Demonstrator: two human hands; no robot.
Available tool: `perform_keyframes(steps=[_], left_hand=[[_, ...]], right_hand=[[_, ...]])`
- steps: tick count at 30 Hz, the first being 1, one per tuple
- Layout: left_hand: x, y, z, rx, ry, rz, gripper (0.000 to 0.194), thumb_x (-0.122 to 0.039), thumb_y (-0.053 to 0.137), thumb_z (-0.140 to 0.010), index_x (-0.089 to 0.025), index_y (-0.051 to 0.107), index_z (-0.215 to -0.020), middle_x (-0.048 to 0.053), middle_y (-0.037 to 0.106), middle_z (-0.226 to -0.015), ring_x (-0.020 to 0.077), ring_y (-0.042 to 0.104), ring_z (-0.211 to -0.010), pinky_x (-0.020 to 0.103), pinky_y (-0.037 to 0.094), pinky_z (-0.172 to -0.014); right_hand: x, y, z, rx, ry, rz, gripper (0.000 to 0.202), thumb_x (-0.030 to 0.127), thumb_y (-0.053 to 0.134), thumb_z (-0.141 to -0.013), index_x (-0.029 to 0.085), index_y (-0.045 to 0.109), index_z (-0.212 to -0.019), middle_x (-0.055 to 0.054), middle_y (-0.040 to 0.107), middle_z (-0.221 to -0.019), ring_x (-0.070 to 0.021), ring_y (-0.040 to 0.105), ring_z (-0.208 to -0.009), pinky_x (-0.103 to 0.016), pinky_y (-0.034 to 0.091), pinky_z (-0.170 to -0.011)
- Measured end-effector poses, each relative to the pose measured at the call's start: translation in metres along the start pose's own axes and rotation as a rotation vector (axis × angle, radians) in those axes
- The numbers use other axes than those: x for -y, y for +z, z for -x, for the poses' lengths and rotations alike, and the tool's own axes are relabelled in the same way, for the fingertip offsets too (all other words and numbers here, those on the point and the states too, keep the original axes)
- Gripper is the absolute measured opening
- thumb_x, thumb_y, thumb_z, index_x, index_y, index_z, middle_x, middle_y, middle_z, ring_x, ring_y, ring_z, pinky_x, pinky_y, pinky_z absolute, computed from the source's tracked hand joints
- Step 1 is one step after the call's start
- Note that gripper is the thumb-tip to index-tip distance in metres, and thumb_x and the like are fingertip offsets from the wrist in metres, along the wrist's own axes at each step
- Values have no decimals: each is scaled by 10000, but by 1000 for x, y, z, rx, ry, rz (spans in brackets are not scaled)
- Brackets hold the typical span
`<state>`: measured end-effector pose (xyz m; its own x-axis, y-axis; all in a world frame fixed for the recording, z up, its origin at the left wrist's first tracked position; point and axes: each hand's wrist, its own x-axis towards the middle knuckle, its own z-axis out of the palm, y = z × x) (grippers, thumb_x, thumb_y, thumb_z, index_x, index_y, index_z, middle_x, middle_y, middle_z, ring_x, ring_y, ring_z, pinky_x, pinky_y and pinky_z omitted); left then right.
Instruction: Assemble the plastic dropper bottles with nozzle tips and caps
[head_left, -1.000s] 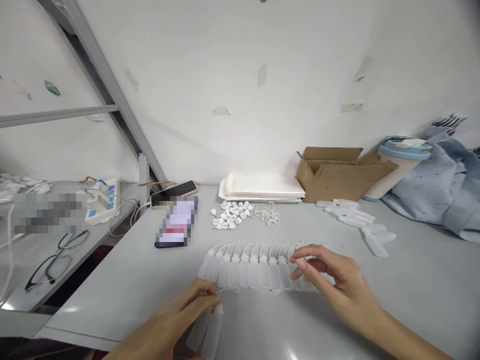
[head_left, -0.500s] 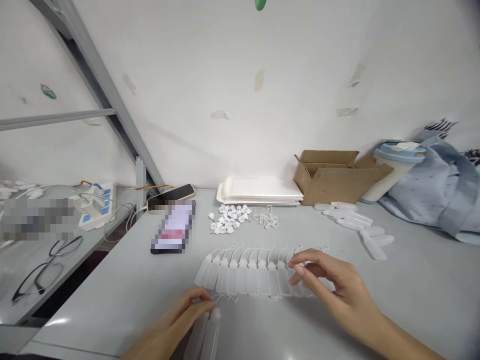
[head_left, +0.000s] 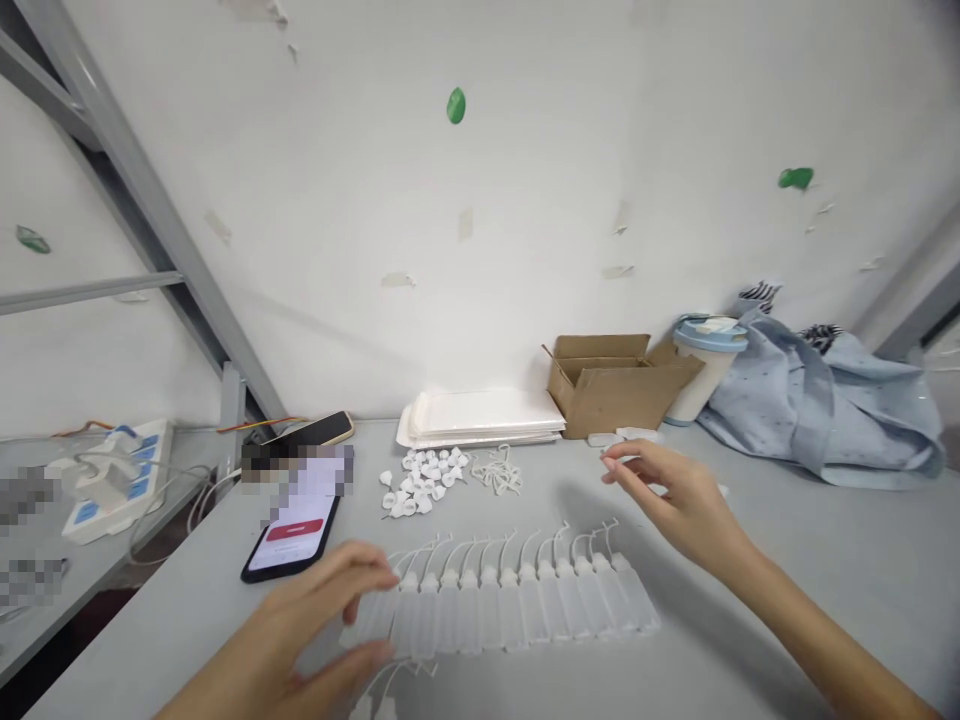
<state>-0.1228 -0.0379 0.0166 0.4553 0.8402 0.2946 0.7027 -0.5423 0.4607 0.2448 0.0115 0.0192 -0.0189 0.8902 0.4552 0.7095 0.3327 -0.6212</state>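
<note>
While the left hand (head_left: 300,612) hung, fingers parted, at the near row of bottles' (head_left: 491,618) left end, and I couldn't tell whether the right hand (head_left: 686,492), farther right, pinched anything, I judged the bottles light, squeezable, slippery, best held by their necks (head_left: 509,578).

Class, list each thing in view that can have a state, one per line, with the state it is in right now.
Left hand: thumb and fingers parted
Right hand: raised, fingers bent
Bottles: lying down, most in a row
Caps: loose, bunched
Cords: loose, tangled
Front phone: screen lit
Back phone: screen dark
Box: flaps open
Cup: lid on
White stack: lying flat
Power strip: plug inserted
Bag: slumped
</note>
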Motion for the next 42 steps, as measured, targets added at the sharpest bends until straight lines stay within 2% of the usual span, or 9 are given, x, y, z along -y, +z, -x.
perform_keyframes(steps=[3,7,11,14,19,23,29,34,42], left_hand=[[-8,0,-56,136,82,-21,194,-310,471,-910,-243,582,-1054,38,610,-1035,157,590,-844,211,497,-695],[-5,27,-122,207,251,-119,208,-220,441,-901,-205,612,-1017,68,577,-1052,181,578,-857,281,477,-746],[10,60,-160,262,321,-228,270,-134,436,-859,-206,612,-1050,84,556,-1044,201,560,-877,297,455,-735],[16,71,-173,270,302,-242,254,-114,462,-818,-166,621,-1010,107,568,-1018,233,557,-899,328,445,-754],[14,69,-177,274,236,-218,210,-124,438,-819,-153,644,-795,88,618,-841,223,579,-770,302,425,-664],[7,62,-173,231,208,-144,229,-169,437,-835,-168,653,-760,72,647,-817,212,593,-755,296,424,-668],[1,44,-158,95,80,3,244,-289,440,-854,-189,659,-813,46,697,-838,187,624,-754,274,467,-685],[-6,31,-131,16,-196,355,230,-382,584,-761,-179,689,-782,45,722,-810,206,654,-761,263,485,-669],[0,43,-103,-113,-365,593,268,-408,652,-697,-157,670,-789,46,697,-728,202,662,-675,281,496,-627]], right_hand=[[-28,-12,-15,-78,-52,201,245,359,439,-891,186,593,-809,-79,679,-802,-201,652,-689,-303,506,-574],[-55,-29,-24,18,29,384,168,268,458,-836,192,600,-788,-63,699,-775,-218,659,-689,-310,491,-586],[-64,-39,-25,85,127,512,129,207,494,-816,190,618,-844,-65,710,-850,-221,663,-699,-305,475,-600],[-66,-36,-25,142,142,559,147,182,513,-823,167,630,-911,-94,695,-959,-240,664,-792,-319,487,-650],[-71,-14,-25,165,52,620,347,77,484,-829,139,592,-1154,-139,618,-1178,-274,581,-1073,-353,474,-836],[-72,-1,-24,232,9,690,424,5,440,-820,171,597,-1177,-113,573,-1272,-280,519,-1163,-385,452,-882],[-73,2,-25,261,-1,751,429,-56,449,-758,150,649,-1077,-108,643,-1151,-258,562,-1075,-343,453,-847],[-71,7,-24,255,-17,779,430,-72,419,-749,140,665,-1031,-121,639,-1119,-270,555,-1047,-354,438,-834],[-71,15,-22,231,-67,827,370,-54,392,-776,102,659,-980,-164,628,-1054,-293,553,-969,-374,436,-790]])
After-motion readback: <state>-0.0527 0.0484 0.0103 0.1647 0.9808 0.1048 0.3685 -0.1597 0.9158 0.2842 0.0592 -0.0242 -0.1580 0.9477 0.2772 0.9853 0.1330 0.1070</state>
